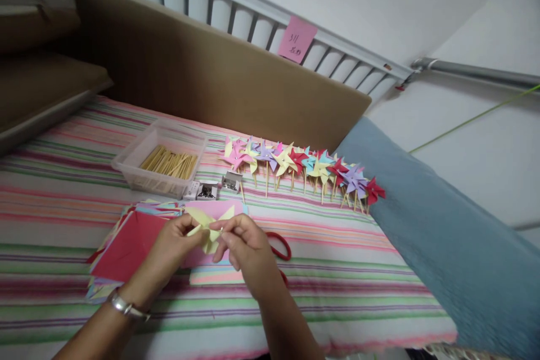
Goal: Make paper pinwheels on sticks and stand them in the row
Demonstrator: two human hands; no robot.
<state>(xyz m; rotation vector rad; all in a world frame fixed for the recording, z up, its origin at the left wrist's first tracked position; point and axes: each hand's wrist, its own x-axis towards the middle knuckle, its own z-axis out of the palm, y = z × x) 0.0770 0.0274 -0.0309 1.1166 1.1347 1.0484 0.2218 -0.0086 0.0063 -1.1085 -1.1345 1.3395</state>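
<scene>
Between the thumb and fingers of my left hand (175, 242) is a pale yellow paper pinwheel (201, 216), its corners folded up toward the centre. My right hand (244, 247) meets it from the right, thumb and forefinger pinched at the pinwheel's middle. A tiny bright glint shows at those fingertips; what they hold is too small to make out. Beneath both hands lie a pink paper sheet (196, 259) and other pastel sheets (217, 277). Red-handled scissors (282, 246) lie beside my right hand, partly hidden by it.
Left of my hands is a stack of coloured paper squares, red on top (130, 247). Behind stand a clear plastic box (126, 166) of wooden sticks and two small boxes (207, 191) of metal bits. Several finished pinwheels (284, 158) line the cardboard panel (211, 67).
</scene>
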